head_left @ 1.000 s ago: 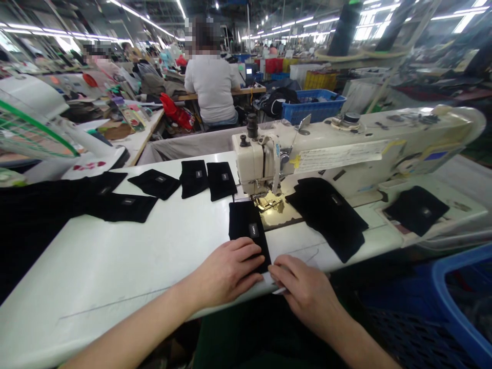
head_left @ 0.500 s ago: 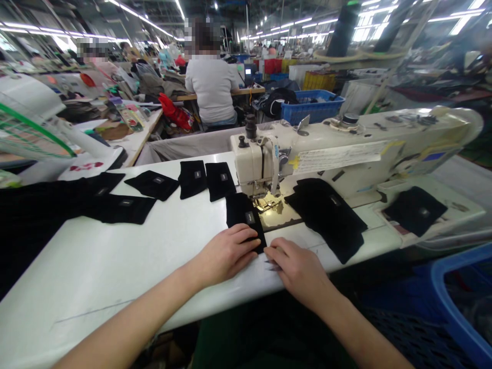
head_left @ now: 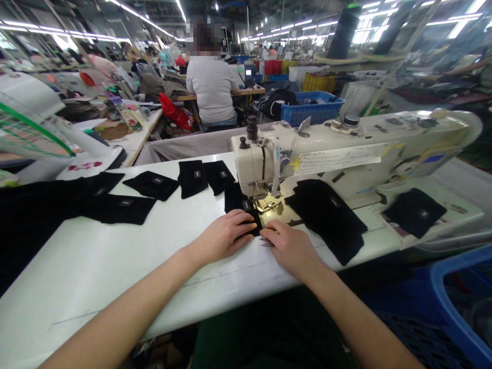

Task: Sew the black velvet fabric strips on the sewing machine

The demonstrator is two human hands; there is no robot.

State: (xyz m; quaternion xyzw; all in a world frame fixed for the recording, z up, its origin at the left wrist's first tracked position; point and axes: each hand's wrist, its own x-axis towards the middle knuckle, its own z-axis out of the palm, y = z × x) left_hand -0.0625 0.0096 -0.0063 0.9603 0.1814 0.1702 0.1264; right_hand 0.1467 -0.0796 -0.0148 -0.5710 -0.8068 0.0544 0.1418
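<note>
A black fabric piece [head_left: 233,197] with a small label lies at the left of the presser foot [head_left: 268,205] of a sewing machine [head_left: 253,164]. My left hand [head_left: 226,233] lies over its near part, fingers stretched out and pressing it to the table. At the piece's near right corner is my right hand [head_left: 294,248], thumb and forefinger closed against the edge. Pointed grey blades, apparently thread snips [head_left: 265,242], stick out under those fingers; their handles are hidden in the palm. Black labelled pieces [head_left: 190,179] lie spread to the left.
More black pieces [head_left: 326,215] lie right of the needle, and one [head_left: 415,212] farther right. A blue basket [head_left: 442,287] stands at the lower right. A fan [head_left: 34,118] is at the left. Ahead, a person in a white top [head_left: 211,89] sits facing away.
Both hands have moved forward, away from me, with the black piece, which has slid farther along beside the presser foot. It now meets the pieces behind it, and one of them has shifted slightly.
</note>
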